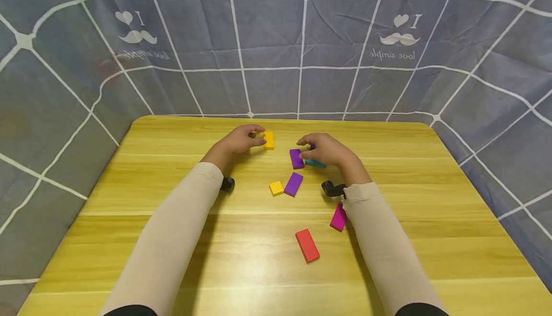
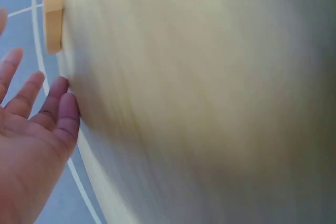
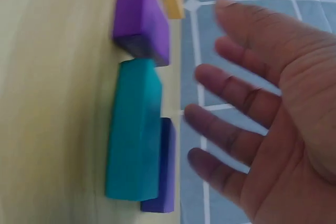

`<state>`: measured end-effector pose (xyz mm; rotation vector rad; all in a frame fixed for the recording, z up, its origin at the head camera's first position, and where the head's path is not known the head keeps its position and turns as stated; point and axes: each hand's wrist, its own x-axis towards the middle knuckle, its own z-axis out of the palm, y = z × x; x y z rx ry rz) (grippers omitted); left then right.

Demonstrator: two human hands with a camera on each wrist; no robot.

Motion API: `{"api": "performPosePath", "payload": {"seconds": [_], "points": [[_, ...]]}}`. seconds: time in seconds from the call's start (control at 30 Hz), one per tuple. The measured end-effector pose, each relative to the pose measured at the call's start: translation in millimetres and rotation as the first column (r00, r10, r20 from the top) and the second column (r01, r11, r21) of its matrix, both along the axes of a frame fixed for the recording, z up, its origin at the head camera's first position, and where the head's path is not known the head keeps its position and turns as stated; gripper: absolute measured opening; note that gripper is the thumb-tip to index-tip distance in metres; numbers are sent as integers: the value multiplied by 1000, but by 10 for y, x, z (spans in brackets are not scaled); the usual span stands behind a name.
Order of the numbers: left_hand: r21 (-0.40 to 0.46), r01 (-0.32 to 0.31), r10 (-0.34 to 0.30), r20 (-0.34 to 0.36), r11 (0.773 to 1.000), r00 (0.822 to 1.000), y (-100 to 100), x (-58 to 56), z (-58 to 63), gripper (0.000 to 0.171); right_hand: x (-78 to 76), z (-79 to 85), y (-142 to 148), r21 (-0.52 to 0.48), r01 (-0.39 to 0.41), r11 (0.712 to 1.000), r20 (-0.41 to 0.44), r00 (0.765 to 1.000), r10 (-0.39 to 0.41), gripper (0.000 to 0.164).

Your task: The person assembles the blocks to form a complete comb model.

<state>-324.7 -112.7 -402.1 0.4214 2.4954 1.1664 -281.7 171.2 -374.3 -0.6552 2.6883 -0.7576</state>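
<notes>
The left hand (image 1: pixel 239 140), loosely spread and empty, hangs just beside the larger yellow block (image 1: pixel 269 140); the right hand (image 1: pixel 331 151), likewise empty, hovers near the teal block (image 3: pixel 131 135). These blocks look light, stiff and smooth; pinching opposite long sides should hold them securely.

Left sleeve (image 1: pixel 172 229), right sleeve (image 1: pixel 390 244): plain beige, slightly creased fabric, gathered at the wrist ends. Dark band across each, left band (image 1: pixel 132 310), right band (image 1: pixel 421 309). Small black wrist units, left unit (image 1: pixel 227 184), right unit (image 1: pixel 331 189); right one's bent, rounded end.
</notes>
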Motion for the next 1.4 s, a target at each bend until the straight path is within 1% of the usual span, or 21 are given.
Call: {"api": "performPosePath", "payload": {"seconds": [0.13,0.23,0.37,0.5,0.67,0.9,1.03,1.23,1.4], "points": [[-9,-6,6,-11,1000,1000,26,7,22,52,-12,-5,4,-5,15,1000,14,1000,-15,41],[-36,10,-12,-55,999,998,62,19,13,48,-22,-30,-11,-30,21,999,44,999,-19,39],[-70,19,-26,-102,997,994,105,24,-29,44,-21,-66,-42,-56,40,998,90,995,-35,36],[-63,-2,-5,-114,998,993,122,23,-55,42,-13,-93,-64,-61,58,996,107,993,-51,33],[-55,-17,10,-126,998,992,127,22,-68,38,-7,-123,-75,-68,66,995,108,992,-58,30],[-76,-10,0,-121,997,993,134,-7,-90,40,10,-171,-83,-75,85,994,131,989,-74,31],[-94,-1,-11,-132,996,991,137,-7,-96,38,20,-191,-83,-92,88,992,134,988,-75,32],[-118,9,-27,-151,993,988,147,-12,-108,31,23,-229,-82,-116,76,990,119,991,-62,33],[-144,11,-35,-164,989,986,157,-16,-112,30,18,-269,-87,-111,88,990,101,992,-77,33]]}}
